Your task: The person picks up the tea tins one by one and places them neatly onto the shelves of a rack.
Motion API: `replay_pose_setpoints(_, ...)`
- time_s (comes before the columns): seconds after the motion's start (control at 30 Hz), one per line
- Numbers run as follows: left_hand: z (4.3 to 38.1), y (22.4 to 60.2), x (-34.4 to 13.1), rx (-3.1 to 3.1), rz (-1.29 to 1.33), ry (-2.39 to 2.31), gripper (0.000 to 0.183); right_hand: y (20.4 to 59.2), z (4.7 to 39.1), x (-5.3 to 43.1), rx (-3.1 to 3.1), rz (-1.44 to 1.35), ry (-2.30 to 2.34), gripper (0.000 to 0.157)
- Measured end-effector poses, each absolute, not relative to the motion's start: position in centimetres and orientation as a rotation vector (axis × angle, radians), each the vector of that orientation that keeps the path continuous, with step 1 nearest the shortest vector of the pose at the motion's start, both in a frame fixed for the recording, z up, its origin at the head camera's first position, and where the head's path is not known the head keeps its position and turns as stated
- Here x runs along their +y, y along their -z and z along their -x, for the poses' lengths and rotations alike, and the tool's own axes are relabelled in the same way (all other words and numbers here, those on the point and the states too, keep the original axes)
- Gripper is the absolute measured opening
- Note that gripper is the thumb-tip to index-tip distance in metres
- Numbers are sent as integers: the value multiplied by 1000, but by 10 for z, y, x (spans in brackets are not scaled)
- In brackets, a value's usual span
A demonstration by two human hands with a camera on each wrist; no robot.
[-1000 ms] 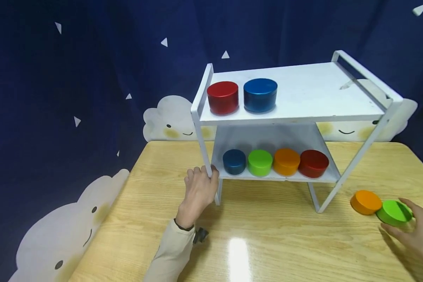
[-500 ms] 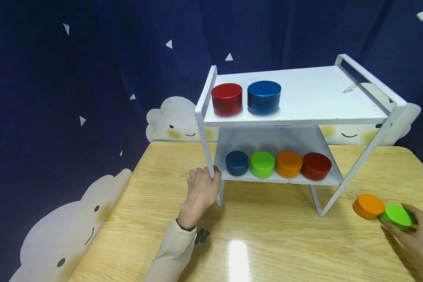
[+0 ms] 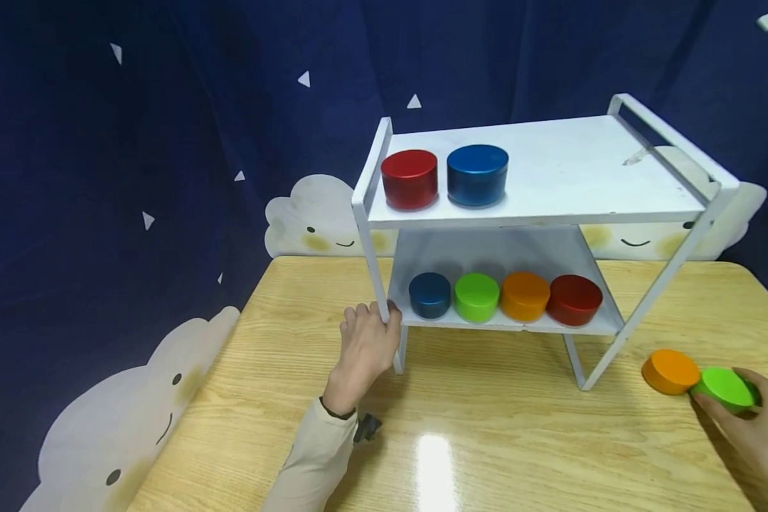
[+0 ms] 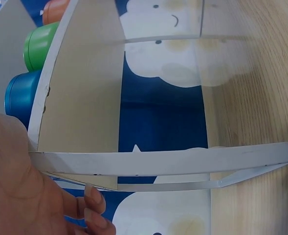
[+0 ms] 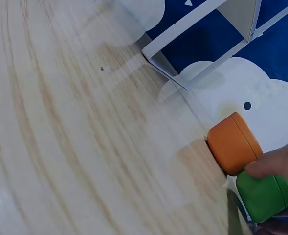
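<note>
My left hand point(image 3: 363, 348) grips the front left post of a white two-tier shelf point(image 3: 589, 167), at the height of its lower board. In the left wrist view its fingers point(image 4: 96, 223) curl past that post. Far to the right, my right hand point(image 3: 758, 419) pinches a round green tin point(image 3: 724, 388) between thumb and fingers. An orange tin point(image 3: 670, 371) stands on the table right against it. The right wrist view has the thumb point(image 5: 271, 164) on the green tin point(image 5: 261, 196), close by the orange tin point(image 5: 232, 144).
On the top board stand a red tin point(image 3: 409, 181) and a blue tin point(image 3: 477, 178). The lower board carries a row: dark blue tin point(image 3: 429, 297), green tin point(image 3: 476, 299), orange tin point(image 3: 525, 297) and dark red tin point(image 3: 574, 301). A navy curtain point(image 3: 230, 107) hangs behind the wooden table point(image 3: 499, 434).
My right thumb and fingers have closed in on the green tin and now pinch it. The left hand keeps its place on the shelf post. The head view has shifted slightly.
</note>
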State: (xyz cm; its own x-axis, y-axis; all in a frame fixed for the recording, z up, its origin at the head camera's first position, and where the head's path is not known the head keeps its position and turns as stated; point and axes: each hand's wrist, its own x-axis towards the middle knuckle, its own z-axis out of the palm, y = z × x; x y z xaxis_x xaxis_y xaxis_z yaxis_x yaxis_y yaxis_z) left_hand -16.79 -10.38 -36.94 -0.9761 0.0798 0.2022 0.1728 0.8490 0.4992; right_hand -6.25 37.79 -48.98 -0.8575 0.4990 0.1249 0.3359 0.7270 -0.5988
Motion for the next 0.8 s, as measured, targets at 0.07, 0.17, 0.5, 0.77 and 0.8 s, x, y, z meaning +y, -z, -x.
replay_pose_setpoints(0.07, 168, 370, -104, -2852, 197, 791, 47, 489, 61, 376, -2657, 666, -865, 77)
replay_pose_setpoints(0.17, 168, 370, -104, -2847, 199, 791, 47, 486, 60, 374, -2653, 669, -876, 75)
replay_pose_setpoints(0.5, 169, 369, -104, -2844, 201, 797, 47, 488, 54, 366, -2682, 666, -810, 73)
replay_pose_setpoints(0.77, 168, 369, -104, -2852, 183, 821, 46, 487, 46, 359, -2650, 685, -783, 70)
replay_pose_setpoints(0.8, 168, 370, -104, -2851, 188, 821, 46, 487, 45, 358, -2652, 711, -781, 70)
